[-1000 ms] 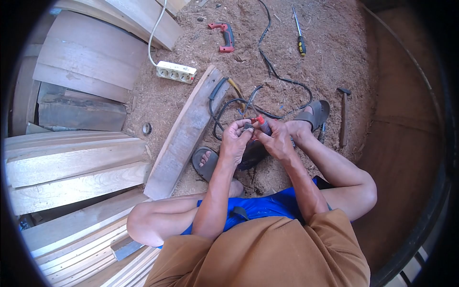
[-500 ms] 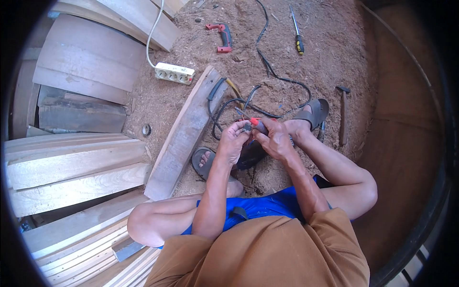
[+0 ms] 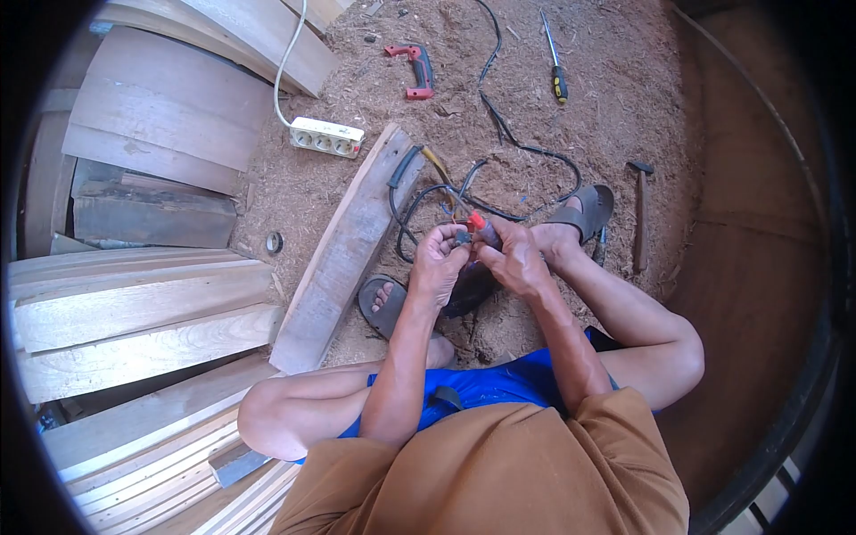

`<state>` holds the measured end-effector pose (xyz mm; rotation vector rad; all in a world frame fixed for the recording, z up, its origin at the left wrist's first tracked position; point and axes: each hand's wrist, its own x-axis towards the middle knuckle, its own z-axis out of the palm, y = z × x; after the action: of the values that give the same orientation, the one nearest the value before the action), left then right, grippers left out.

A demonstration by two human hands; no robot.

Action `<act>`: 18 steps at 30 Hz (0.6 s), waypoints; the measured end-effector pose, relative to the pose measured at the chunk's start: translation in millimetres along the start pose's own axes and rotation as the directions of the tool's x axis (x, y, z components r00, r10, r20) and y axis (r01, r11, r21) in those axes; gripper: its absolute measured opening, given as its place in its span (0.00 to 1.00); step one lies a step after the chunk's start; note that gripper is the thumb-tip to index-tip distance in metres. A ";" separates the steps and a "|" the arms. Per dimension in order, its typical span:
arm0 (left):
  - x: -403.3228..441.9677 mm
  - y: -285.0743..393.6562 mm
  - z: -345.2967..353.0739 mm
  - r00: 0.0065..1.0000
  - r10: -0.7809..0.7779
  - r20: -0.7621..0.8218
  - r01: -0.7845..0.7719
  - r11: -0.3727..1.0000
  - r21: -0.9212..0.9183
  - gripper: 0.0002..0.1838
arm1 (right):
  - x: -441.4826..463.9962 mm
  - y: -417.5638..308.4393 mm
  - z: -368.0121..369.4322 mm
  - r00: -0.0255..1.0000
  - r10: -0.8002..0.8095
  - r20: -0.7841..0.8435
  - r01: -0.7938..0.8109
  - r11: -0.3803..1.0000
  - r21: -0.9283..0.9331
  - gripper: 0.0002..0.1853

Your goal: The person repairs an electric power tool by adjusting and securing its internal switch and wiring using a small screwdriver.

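Observation:
My left hand (image 3: pixel 437 266) is closed, its fingertips pinching a small dark part (image 3: pixel 463 237). Close beside it, my right hand (image 3: pixel 514 260) is wrapped round a tool with a red-and-grey handle (image 3: pixel 487 232), pointing up and left. A thin shaft seems to run from its red end, but the tool's exact kind is unclear. Below both hands lies a black object (image 3: pixel 468 290), largely hidden by them. A black cable (image 3: pixel 406 209) loops just beyond the fingers, with a yellowish piece (image 3: pixel 434 162) beside it.
A long plank (image 3: pixel 343 254) lies left of my feet. A white power strip (image 3: pixel 326 138), a red-and-black handle-shaped casing (image 3: pixel 416 71), a screwdriver (image 3: pixel 557 80), a hammer (image 3: pixel 641 214) and a tape roll (image 3: pixel 274 242) lie on the sawdust. Stacked boards (image 3: pixel 143 312) line the left side.
The red-and-grey tool has turned slightly, its red end now pointing more upward. The small dark part shows more plainly in my left fingertips. Both hands stay in nearly the same place.

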<state>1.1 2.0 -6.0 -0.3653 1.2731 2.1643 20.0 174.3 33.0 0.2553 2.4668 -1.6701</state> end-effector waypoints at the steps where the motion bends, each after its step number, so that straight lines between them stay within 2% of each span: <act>1: -0.3 1.0 0.3 1.000 -0.005 0.005 0.005 1.000 -0.003 0.19 | -0.3 -0.3 -0.6 1.000 0.002 0.000 -0.002 1.000 -0.006 0.10; 6: -0.3 4.8 -0.4 0.999 -0.005 0.046 0.005 1.000 -0.014 0.18 | 0.0 -4.0 -2.5 1.000 -0.015 -0.010 0.015 1.000 0.004 0.10; 9: -3.3 11.0 7.4 1.000 -0.006 0.020 0.006 0.999 -0.043 0.17 | -1.2 -10.2 -2.5 0.999 0.029 -0.023 -0.028 0.997 0.068 0.10; 12: -3.6 11.1 7.3 1.000 -0.008 0.018 0.009 0.999 -0.034 0.17 | -0.3 -0.5 -1.8 1.000 0.022 0.008 -0.022 0.999 0.043 0.10; 15: -3.9 10.5 6.5 0.999 -0.001 0.043 0.001 1.000 -0.003 0.19 | -4.0 -2.2 0.8 0.994 0.107 -0.003 -0.105 0.977 0.186 0.08; 18: -3.4 8.2 10.6 0.998 0.038 0.049 -0.036 0.999 -0.031 0.21 | -5.9 -9.7 -0.4 0.991 0.131 -0.030 -0.117 0.950 0.290 0.06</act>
<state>-0.7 6.9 6.8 -0.3002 1.2301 2.2118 23.5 170.8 43.3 0.4806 2.1800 -1.9847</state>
